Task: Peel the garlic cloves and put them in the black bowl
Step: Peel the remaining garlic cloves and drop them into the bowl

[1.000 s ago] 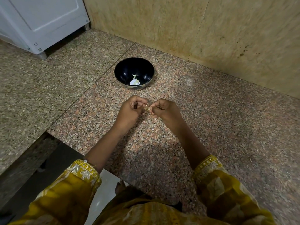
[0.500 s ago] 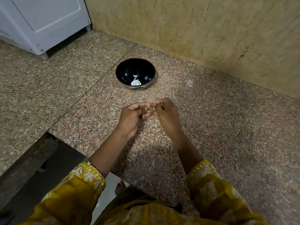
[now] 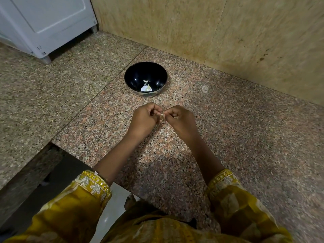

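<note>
A black bowl (image 3: 145, 74) stands on the granite counter, with pale garlic pieces (image 3: 146, 87) lying in its bottom. Just in front of it, my left hand (image 3: 143, 118) and my right hand (image 3: 182, 120) meet fingertip to fingertip above the counter. Between them they pinch a small garlic clove (image 3: 162, 115), pale with a strip of skin hanging off it. Most of the clove is hidden by my fingers.
The speckled granite counter (image 3: 245, 137) ends in a stone wall (image 3: 210, 32) behind the bowl. A white appliance (image 3: 43, 23) stands at the far left. The counter's front edge drops to the floor at lower left. Tiny bits of skin lie under my hands.
My left fingers have curled in more tightly and both hands have shifted slightly while working the clove's skin. The bowl has not moved.
</note>
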